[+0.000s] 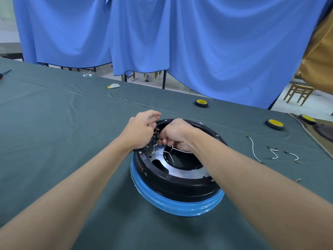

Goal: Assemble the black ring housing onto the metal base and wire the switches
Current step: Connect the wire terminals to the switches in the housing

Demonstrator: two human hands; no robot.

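The black ring housing (pixel 173 184) sits on a metal base (pixel 187 173) whose outer wall is wrapped in blue film (pixel 180 206), at the table's middle. Inside the ring's far left wall are switch terminals (pixel 156 130) with brass tabs. My left hand (pixel 140 130) rests on the ring's left rim, its fingers curled down among the terminals. My right hand (pixel 177 135) reaches into the ring and pinches a thin white wire (pixel 171 154) that trails over the metal plate. The fingertips of both hands are partly hidden.
Loose white wires (pixel 255 150) with terminal ends lie on the green cloth table (pixel 72 123) to the right. Three tape rolls (pixel 201 102) stand at the far right. A white scrap (pixel 113 85) lies far left. Blue curtains hang behind; a wooden stool (pixel 299 92) stands beyond.
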